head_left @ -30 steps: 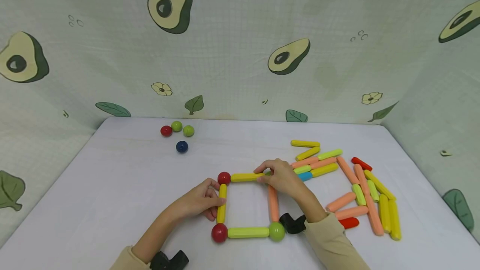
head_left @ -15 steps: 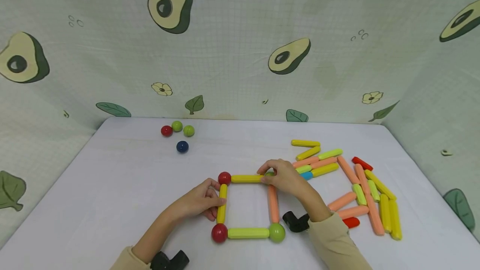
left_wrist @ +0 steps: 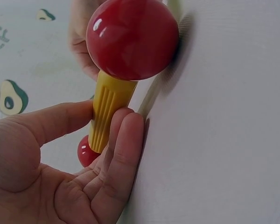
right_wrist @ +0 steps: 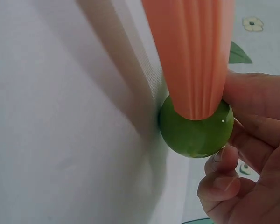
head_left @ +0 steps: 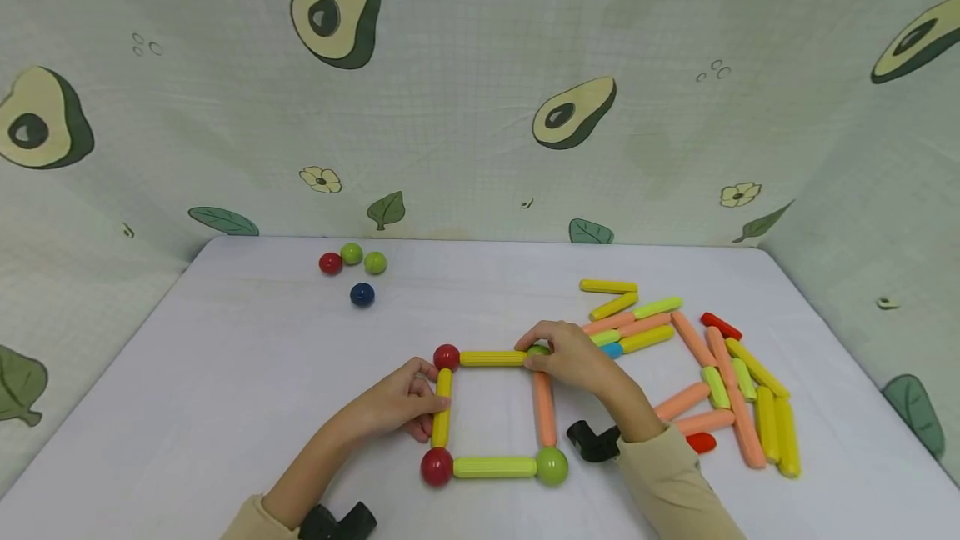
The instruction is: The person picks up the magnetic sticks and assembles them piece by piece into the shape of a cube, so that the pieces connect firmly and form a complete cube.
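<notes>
A square frame of rods and balls lies on the white table. My left hand [head_left: 397,402] pinches the yellow rod [left_wrist: 105,114] on its left side, thumb on one face and fingers on the other. A red ball [head_left: 447,357] sits at the far left corner and another red ball [head_left: 437,467] at the near left. My right hand [head_left: 573,357] grips the green ball [right_wrist: 196,133] at the far right corner, where an orange rod [head_left: 544,408] and a second yellow rod [head_left: 492,358] meet. A lime rod [head_left: 495,467] runs along the front to a green ball [head_left: 552,466].
Several loose rods [head_left: 738,402] in orange, yellow, lime and red lie to the right, some behind my right hand. At the back left are a red ball [head_left: 330,263], two green balls [head_left: 375,262] and a dark blue ball [head_left: 362,294]. Black wrist mounts [head_left: 592,442] sit below both wrists.
My right hand has shifted very slightly right, still gripping the green corner ball. The left hand keeps its pinch on the yellow rod, and the frame stays nearly in place.
</notes>
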Tool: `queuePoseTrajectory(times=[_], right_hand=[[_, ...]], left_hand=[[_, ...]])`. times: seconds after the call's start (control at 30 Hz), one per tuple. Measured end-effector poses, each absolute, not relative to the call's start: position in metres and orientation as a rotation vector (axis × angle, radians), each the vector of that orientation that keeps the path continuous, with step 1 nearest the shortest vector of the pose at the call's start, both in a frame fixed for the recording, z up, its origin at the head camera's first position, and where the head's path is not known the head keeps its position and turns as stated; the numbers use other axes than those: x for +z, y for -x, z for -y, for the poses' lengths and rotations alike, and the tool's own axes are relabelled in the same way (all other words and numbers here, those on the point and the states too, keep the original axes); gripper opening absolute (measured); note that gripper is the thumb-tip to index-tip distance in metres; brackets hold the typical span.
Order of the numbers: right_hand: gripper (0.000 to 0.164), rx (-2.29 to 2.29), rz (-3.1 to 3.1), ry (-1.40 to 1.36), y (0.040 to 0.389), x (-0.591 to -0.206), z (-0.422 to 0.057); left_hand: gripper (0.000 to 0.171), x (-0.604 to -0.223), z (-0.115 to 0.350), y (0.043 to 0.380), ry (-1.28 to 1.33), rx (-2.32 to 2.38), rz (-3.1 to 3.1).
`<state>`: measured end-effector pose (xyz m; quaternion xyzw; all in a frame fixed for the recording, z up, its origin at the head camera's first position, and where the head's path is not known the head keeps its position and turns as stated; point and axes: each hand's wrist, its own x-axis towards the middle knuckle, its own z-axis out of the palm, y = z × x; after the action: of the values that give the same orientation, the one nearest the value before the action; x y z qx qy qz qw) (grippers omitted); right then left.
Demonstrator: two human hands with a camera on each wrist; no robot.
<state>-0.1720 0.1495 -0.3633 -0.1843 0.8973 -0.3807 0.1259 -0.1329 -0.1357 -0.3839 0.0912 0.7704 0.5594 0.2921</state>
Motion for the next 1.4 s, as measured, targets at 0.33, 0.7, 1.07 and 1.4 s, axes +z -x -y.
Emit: queuePoseTrajectory(times=[0.33,0.7,1.07,1.4], right_hand=[[0.017,-1.121,-2.613,0.538,0.169,-0.359,-0.15],[0.023,-1.232,-2.672,0.556,0.151,-0.319,-0.171],[0.026,-1.092,-2.861,0.488,0.115,-0.305,-0.244],[0.021,-1.009,-2.789,0.232,0.074,-0.34,-0.298]], left_hand=[[0.041,-0.383,0.138,0.132,-0.263,1.497,-2.056],[0.045,-0.384,0.137,0.132,-0.235,1.498,-2.024],[0.048,-0.384,0.141,0.135,-0.211,1.482,-2.008],[0.049,-0.386,0.141,0.136,-0.222,1.491,-1.987]])
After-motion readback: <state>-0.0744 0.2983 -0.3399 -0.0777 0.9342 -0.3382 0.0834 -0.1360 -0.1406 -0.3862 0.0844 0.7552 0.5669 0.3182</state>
